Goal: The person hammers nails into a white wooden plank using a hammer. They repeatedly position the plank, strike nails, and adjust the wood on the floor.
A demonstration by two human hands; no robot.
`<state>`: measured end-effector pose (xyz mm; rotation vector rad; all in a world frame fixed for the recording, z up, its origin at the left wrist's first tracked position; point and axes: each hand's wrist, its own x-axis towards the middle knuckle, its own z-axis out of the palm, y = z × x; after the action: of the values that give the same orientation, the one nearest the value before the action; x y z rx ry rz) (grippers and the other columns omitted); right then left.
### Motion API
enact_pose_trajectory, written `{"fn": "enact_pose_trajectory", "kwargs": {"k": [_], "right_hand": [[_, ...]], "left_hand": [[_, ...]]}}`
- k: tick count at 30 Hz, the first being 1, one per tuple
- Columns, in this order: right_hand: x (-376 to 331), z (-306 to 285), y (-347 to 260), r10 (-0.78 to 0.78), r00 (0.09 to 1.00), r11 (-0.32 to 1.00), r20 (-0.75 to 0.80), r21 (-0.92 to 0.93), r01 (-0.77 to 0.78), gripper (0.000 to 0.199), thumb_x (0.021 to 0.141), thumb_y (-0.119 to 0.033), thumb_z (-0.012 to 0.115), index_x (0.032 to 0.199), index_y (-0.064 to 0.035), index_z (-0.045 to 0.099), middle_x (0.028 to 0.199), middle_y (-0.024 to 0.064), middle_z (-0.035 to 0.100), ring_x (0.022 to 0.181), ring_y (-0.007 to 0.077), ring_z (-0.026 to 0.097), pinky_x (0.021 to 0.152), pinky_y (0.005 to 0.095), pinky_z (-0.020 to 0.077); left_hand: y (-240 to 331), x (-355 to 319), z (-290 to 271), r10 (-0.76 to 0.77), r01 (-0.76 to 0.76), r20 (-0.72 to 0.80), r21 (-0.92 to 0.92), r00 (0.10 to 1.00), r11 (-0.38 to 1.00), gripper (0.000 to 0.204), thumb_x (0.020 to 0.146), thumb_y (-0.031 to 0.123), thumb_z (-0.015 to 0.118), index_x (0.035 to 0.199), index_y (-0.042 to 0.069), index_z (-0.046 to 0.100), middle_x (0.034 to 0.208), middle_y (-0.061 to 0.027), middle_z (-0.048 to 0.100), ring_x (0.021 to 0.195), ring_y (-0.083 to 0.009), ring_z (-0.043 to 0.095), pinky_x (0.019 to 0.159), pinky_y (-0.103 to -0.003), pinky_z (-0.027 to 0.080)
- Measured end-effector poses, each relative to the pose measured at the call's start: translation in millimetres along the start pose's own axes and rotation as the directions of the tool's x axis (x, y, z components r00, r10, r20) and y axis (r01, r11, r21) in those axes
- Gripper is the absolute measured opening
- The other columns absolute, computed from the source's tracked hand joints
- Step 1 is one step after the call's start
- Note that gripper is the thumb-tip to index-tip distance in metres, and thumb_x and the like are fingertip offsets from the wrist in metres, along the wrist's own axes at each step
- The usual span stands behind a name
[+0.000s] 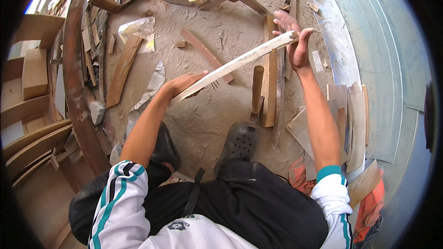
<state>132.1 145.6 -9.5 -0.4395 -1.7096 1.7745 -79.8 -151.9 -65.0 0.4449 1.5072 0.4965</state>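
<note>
Above a dusty workshop floor (189, 115), my left grip (181, 84) is closing round the lower end of a long, pale, whitish wooden strip (244, 60). My right grip (300, 56) is standing open at the upper end, blurred fingers spreading; I cannot tell whether the palm is taking any weight. The strip is slanting up to the right in mid-air between both arms.

It is looking light and stiff, likely dry rather than slippery, though the thin lower tip and the ragged, darkened upper end are suggesting splinters. A hold just inside each end, along the flat faces, is seeming safest.

Below, a brown-handled hammer (257, 87) is standing upright beside a yellowish wooden beam (269, 83). A rusty brown beam (76, 78) is running along the left, a V-shaped wooden frame (251, 1) is spreading its arms beyond, and pale greenish glass-like sheets (380, 64) are lining the right, probably the edge most needing care. The readier room for turning the strip is lying over the floor, towards the left.
</note>
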Motion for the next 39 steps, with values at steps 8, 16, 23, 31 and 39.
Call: {"fn": "enact_pose_trajectory", "kwargs": {"k": [8, 16, 23, 31, 39], "right_hand": [[28.6, 0.0, 8.9, 0.165, 0.865, 0.679, -0.474, -0.581, -0.448, 0.099, 0.085, -0.088, 0.025, 0.065, 0.0011, 0.063, 0.065, 0.0121, 0.062, 0.07, 0.0252, 0.061, 0.069, 0.0399, 0.0466], [63.4, -17.5, 68.2, 0.436, 0.729, 0.492, -0.528, -0.539, -0.684, 0.108, 0.081, -0.09, 0.033, 0.073, 0.0115, 0.069, 0.066, 0.019, 0.065, 0.051, 0.0282, 0.062, 0.044, 0.038, 0.049], [74.1, -17.7, 92.0, 0.465, 0.737, 0.542, -0.491, -0.5, -0.675, 0.085, 0.089, -0.072, 0.051, 0.101, 0.0107, 0.065, 0.088, 0.0148, 0.068, 0.066, 0.0225, 0.065, 0.045, 0.0335, 0.0505], [41.5, -43.2, 95.4, 0.083, 0.891, 0.502, -0.446, -0.754, -0.424, 0.056, 0.092, -0.049, 0.059, 0.121, -0.0006, 0.064, 0.105, 0.0202, 0.07, 0.098, 0.0322, 0.068, 0.091, 0.04, 0.0497], [-32.1, 41.2, -34.3, 0.016, 0.995, 0.671, 0.095, -0.739, 0.06, 0.048, 0.095, -0.05, 0.059, 0.111, -0.0056, 0.067, 0.105, 0.014, 0.069, 0.106, 0.0274, 0.063, 0.092, 0.0408, 0.0478]], "left_hand": [[20.0, -17.8, -27.3, -0.062, 0.11, 0.185, -0.265, 0.981, 0.958, 0.073, 0.097, 0.064, 0.042, 0.129, 0.0, 0.057, 0.102, -0.0126, 0.067, 0.083, -0.0184, 0.065, 0.071, -0.034, 0.055], [-3.0, -20.4, -16.6, 0.305, -0.186, -0.372, 0.323, 0.877, 0.928, 0.068, 0.085, 0.053, 0.073, 0.123, -0.001, 0.06, 0.11, -0.016, 0.066, 0.103, -0.0244, 0.063, 0.087, -0.036, 0.049], [-2.0, 0.3, 1.9, 0.485, -0.147, -0.443, 0.606, 0.754, 0.782, 0.094, 0.069, 0.064, 0.078, 0.132, 0.0, 0.047, 0.108, -0.0261, 0.066, 0.102, -0.0388, 0.066, 0.089, -0.044, 0.052], [9.4, 19.8, 6.5, 0.527, -0.136, -0.441, 0.659, 0.727, 0.74, 0.089, 0.07, 0.063, 0.076, 0.125, -0.001, 0.049, 0.096, -0.0246, 0.069, 0.091, -0.038, 0.069, 0.08, -0.046, 0.053], [3.6, 22.9, 12.0, 0.486, -0.055, -0.469, 0.676, 0.737, 0.735, 0.094, 0.069, 0.067, 0.075, 0.126, -0.003, 0.05, 0.108, -0.0248, 0.067, 0.099, -0.0377, 0.068, 0.082, -0.047, 0.053]]}}
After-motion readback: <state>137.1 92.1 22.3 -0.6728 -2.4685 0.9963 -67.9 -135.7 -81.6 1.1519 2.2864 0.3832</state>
